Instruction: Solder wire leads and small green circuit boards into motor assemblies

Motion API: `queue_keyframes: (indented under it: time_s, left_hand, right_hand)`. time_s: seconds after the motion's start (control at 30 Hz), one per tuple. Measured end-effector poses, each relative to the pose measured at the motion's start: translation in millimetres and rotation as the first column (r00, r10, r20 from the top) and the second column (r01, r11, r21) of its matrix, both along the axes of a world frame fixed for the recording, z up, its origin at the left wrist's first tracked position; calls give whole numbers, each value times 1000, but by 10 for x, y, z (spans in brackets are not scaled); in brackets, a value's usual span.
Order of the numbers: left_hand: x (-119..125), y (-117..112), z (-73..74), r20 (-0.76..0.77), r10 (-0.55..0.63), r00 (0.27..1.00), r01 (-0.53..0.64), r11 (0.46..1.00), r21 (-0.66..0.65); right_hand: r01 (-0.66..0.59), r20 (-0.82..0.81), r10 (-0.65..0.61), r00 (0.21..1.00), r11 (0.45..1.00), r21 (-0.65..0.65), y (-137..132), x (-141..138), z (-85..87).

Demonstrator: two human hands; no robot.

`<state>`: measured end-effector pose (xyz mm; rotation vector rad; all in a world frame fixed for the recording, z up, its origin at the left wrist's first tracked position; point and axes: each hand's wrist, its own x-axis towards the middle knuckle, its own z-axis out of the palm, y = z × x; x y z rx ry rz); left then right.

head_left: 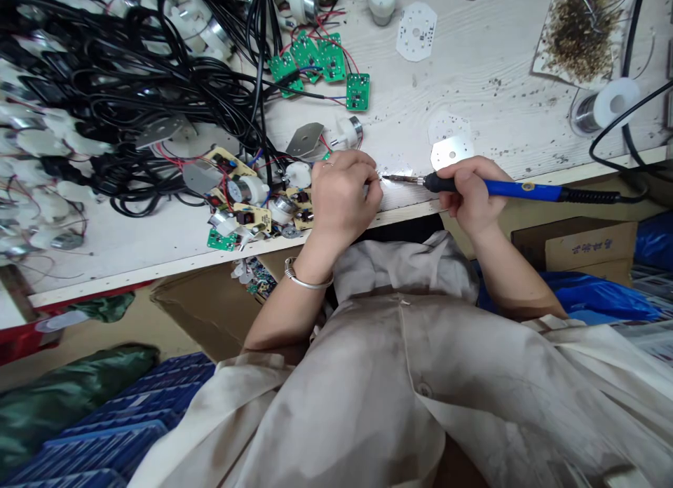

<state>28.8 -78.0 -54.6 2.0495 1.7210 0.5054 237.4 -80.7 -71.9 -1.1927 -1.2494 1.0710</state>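
My right hand (470, 193) grips a blue-handled soldering iron (518, 190) whose tip points left, near the front edge of the white workbench (473, 88). The tip almost meets the fingers of my left hand (341, 193), which is curled shut over something small that I cannot make out. Just left of that hand lie small motors with yellow circuit boards (247, 207) and red wires. Green circuit boards (315, 60) lie further back.
A big tangle of black cables (131, 81) fills the bench's left. A solder spool (604, 106) and a dirty sponge tray (583, 32) stand at the right. White round discs (416, 31) lie at the back. Cardboard boxes (578, 242) and blue crates (120, 432) sit below.
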Motion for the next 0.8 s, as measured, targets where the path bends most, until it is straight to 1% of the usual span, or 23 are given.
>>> queue_keyframes:
  time_s: [0.13, 0.3, 0.43, 0.6, 0.73, 0.8]
  left_hand:
    - [3, -4, -16, 1, 1, 1000, -1, 1000, 21]
    - [17, -5, -33, -11, 10, 1000, -10, 999, 37]
    - [20, -1, -45, 6, 9, 1000, -9, 1000, 27]
    - [18, 2, -38, 4, 12, 1000, -12, 1000, 8]
    - [24, 0, -29, -13, 17, 1000, -16, 999, 29]
    - [29, -2, -30, -20, 20, 1000, -19, 999, 35]
  right_hand:
    - [-19, 20, 19, 1000, 1000, 0, 9, -1, -11]
    - [-41, 86, 34, 996, 996, 82, 25, 7, -69]
    - [-53, 155, 45, 987, 997, 50, 24, 11, -76]
    - [5, 115, -12, 993, 998, 58, 20, 14, -84]
    - [-5, 108, 0, 994, 999, 50, 13, 26, -121]
    - [2, 96, -8, 995, 997, 71, -1, 27, -133]
